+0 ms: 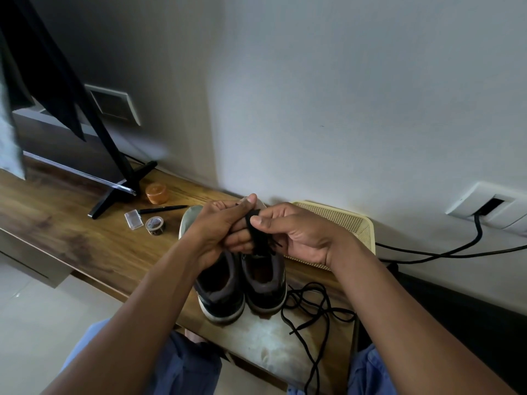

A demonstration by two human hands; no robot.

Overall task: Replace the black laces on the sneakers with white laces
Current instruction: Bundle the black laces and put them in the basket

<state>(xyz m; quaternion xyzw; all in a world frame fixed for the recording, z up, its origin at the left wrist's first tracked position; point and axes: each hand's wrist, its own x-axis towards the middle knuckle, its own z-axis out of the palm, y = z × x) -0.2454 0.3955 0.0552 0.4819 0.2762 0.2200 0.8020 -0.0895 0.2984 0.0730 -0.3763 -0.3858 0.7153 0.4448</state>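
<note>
Two dark sneakers with white soles, the left sneaker (221, 295) and the right sneaker (266, 283), stand side by side on the wooden table (85, 238), heels toward me. Above their front halves both hands hold a bundled black lace (256, 235). My left hand (219, 226) has its fingers curled round the bundle with the thumb up. My right hand (296, 232) pinches it from the right with thumb and fingers. A second black lace (310, 306) lies loose in loops on the table right of the sneakers, one end hanging over the front edge. No white lace is visible.
A cream perforated basket (350, 226) sits behind the sneakers at the right. Left of them lie a tape roll (154, 225), a small clear box (133, 219), a black pen (162, 209) and an orange jar (156, 193). A TV stand foot (114, 195) and wall cables (456, 252) are nearby.
</note>
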